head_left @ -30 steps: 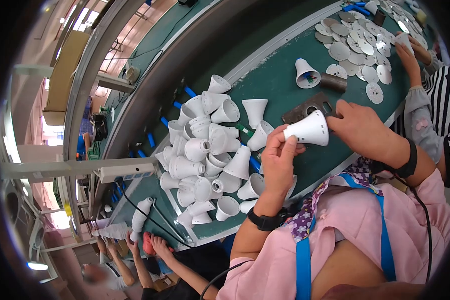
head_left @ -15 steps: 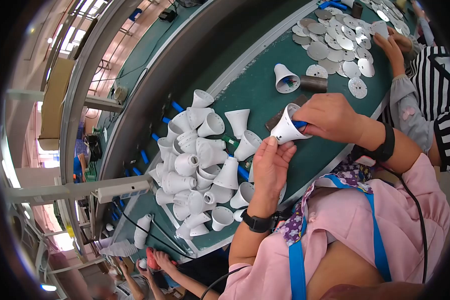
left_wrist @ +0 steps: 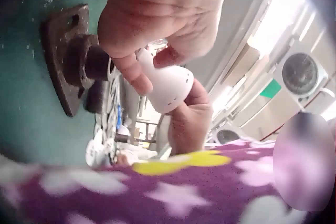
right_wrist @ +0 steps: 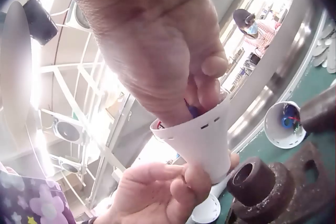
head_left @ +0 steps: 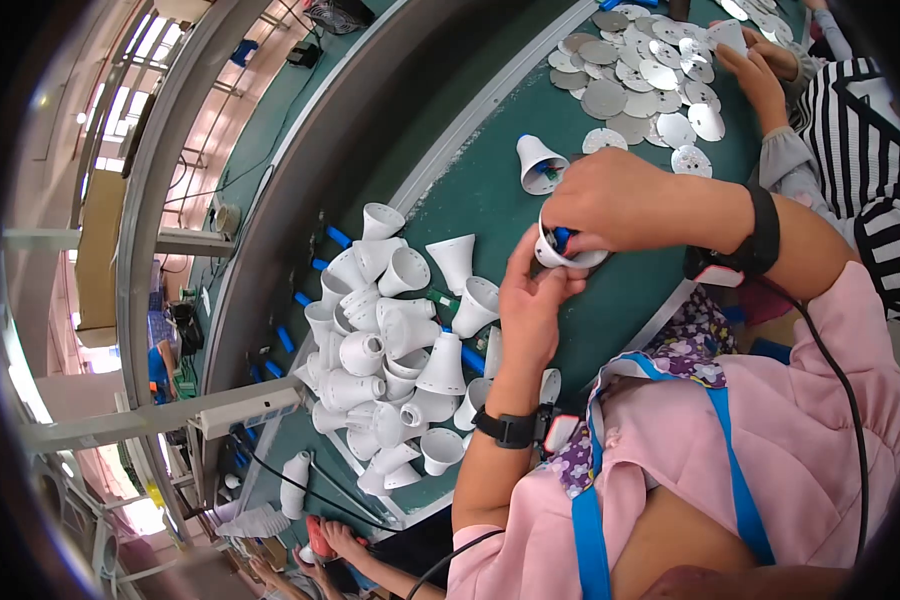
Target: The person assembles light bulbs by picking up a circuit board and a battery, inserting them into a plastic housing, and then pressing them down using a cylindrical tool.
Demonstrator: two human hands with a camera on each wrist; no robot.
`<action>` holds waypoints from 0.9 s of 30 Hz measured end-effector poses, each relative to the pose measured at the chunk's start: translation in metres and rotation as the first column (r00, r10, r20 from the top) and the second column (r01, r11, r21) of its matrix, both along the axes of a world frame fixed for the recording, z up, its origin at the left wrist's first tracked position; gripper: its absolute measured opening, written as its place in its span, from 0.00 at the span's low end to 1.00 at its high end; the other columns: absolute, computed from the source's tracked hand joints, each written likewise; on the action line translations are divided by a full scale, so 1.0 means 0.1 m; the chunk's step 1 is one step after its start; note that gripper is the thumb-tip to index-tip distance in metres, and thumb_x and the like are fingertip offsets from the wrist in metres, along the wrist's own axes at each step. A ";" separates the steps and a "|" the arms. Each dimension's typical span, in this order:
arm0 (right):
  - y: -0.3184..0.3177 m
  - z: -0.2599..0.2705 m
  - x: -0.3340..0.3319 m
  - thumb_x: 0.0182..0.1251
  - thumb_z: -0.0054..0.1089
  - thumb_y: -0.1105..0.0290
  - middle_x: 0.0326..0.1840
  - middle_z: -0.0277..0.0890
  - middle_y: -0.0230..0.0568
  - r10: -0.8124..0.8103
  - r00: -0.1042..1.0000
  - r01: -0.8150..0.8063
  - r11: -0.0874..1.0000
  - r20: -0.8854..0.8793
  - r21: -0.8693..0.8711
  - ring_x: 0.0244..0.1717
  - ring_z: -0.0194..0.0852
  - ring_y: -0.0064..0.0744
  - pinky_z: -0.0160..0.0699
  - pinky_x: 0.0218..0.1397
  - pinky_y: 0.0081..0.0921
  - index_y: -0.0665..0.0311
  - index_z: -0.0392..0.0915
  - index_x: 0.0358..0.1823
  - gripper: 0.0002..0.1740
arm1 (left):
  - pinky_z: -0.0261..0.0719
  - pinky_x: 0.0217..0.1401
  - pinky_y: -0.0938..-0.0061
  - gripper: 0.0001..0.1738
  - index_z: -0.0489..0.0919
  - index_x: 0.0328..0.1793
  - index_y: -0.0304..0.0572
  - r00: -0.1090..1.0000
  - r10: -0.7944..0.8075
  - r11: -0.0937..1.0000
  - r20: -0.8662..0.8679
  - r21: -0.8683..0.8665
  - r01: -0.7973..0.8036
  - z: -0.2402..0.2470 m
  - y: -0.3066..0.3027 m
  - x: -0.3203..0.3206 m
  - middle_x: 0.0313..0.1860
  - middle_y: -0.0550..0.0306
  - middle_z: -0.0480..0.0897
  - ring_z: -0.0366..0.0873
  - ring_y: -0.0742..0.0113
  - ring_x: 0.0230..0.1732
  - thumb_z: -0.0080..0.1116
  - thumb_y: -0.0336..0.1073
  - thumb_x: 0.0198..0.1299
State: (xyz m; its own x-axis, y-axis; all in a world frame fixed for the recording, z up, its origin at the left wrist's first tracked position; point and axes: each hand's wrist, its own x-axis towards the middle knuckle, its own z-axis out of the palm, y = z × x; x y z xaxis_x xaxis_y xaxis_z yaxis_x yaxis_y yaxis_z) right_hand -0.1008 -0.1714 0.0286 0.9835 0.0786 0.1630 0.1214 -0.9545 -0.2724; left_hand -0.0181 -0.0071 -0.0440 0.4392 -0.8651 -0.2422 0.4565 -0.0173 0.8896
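My left hand (head_left: 530, 312) grips a white cone-shaped plastic lamp housing (right_wrist: 202, 142) by its narrow end. The wide mouth faces my right hand (head_left: 620, 200), whose thumb and fingers reach inside the rim. Between those fingers I pinch a blue part (right_wrist: 193, 109), mostly hidden by the hand and the housing wall. Small slots run along the housing's rim. Close by, on the green table, stands a dark metal block with a round collar (right_wrist: 260, 184). Another white housing (head_left: 541, 165) with blue and green parts inside lies just past my right hand.
A heap of white housings (head_left: 375, 350) covers the table at the left. Thin round metal discs (head_left: 660, 75) are piled at the far right, near another person's hands (head_left: 760, 85). Blue parts (head_left: 280, 338) lie along the raised edge. A dark cable (head_left: 310, 485) crosses the near left.
My right hand has brought a blue part to the housing and its fingers now reach into the wide mouth. The housing has turned its mouth toward that hand. The head view has shifted.
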 end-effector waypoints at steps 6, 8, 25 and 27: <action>0.01 -0.02 0.18 0.38 0.61 0.70 0.18 0.75 0.45 0.108 0.991 -0.099 0.989 0.074 -0.112 0.23 0.77 0.43 0.74 0.25 0.34 0.64 0.76 0.19 0.06 | 0.75 0.32 0.84 0.24 0.67 0.59 0.36 0.892 -0.001 0.984 0.451 0.160 -0.080 -0.12 -0.14 0.02 0.54 0.57 0.69 0.75 0.78 0.32 0.55 0.24 0.54; 0.02 0.02 0.23 0.37 0.61 0.70 0.17 0.75 0.45 0.131 0.990 -0.122 0.980 0.045 -0.159 0.22 0.77 0.43 0.74 0.24 0.34 0.64 0.76 0.18 0.06 | 0.74 0.31 0.85 0.24 0.68 0.58 0.36 0.874 0.030 0.990 0.485 0.108 -0.094 -0.19 -0.17 0.03 0.52 0.58 0.70 0.74 0.79 0.31 0.57 0.26 0.53; 0.12 0.05 0.29 0.33 0.62 0.68 0.17 0.76 0.38 0.136 0.983 -0.168 0.936 -0.122 -0.308 0.23 0.78 0.37 0.71 0.21 0.33 0.58 0.79 0.15 0.04 | 0.70 0.31 0.82 0.13 0.73 0.43 0.37 0.839 0.003 0.974 0.544 0.188 -0.126 -0.37 -0.12 0.03 0.36 0.59 0.75 0.73 0.76 0.31 0.60 0.28 0.50; 0.12 0.02 0.32 0.32 0.62 0.68 0.17 0.77 0.38 0.143 0.984 -0.168 0.944 -0.109 -0.285 0.23 0.79 0.37 0.71 0.22 0.34 0.58 0.79 0.15 0.04 | 0.71 0.32 0.83 0.13 0.73 0.42 0.37 0.840 0.026 0.980 0.541 0.152 -0.128 -0.38 -0.11 0.03 0.36 0.58 0.75 0.73 0.75 0.32 0.59 0.28 0.50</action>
State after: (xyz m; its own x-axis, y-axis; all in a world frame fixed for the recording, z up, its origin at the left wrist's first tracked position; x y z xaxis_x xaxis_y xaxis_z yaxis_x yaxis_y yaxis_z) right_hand -0.0693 -0.1590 0.0307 0.9644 0.2632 0.0256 0.2633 -0.9647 -0.0006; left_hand -0.0154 -0.0181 -0.0823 0.6075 -0.7887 -0.0944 -0.0825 -0.1809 0.9800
